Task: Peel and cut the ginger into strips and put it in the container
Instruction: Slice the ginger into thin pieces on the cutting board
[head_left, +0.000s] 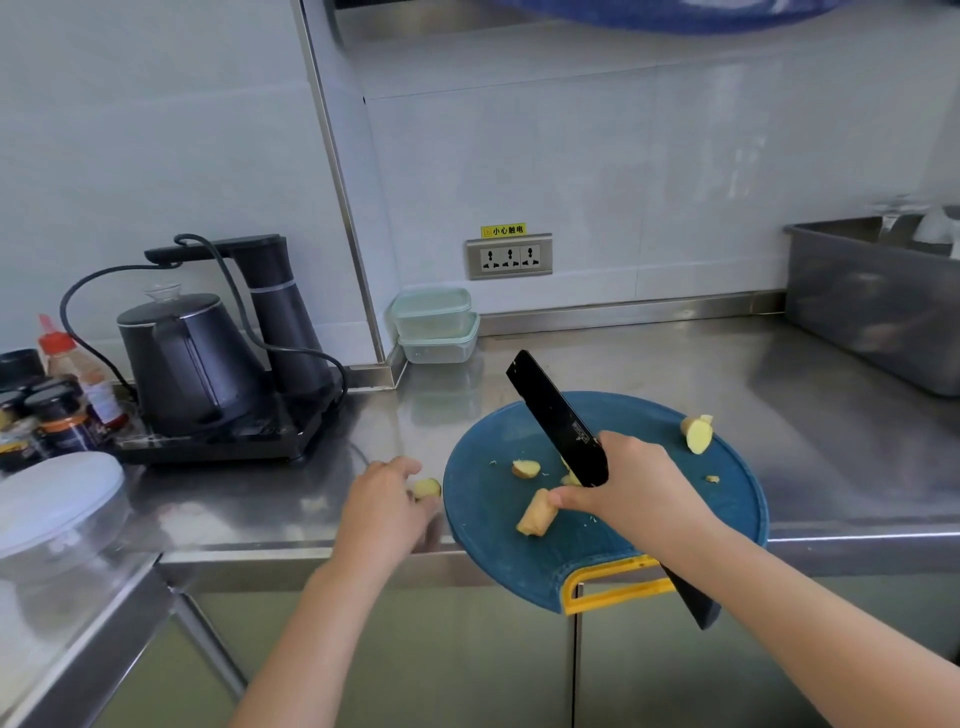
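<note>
Right grip (639, 493) clamped on knife (556, 415), also touching ginger chunk (537, 513) just beneath, on board (483, 519). Left grip (384, 499) against stray piece (427, 488) on counter (675, 364); closure unclear. Risks: raised blade swinging toward left grip; chunk slipping.

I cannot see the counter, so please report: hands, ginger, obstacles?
Right hand grips knife, blade raised. Left hand at stray ginger piece on counter, grip unclear. Other pieces on board. No obstruction seen.

Nothing fancy to report lol; left hand (382, 499) and right hand (639, 493) both bare; forearms (311, 623) bare too, uncovered all the way to the near edge of view
</note>
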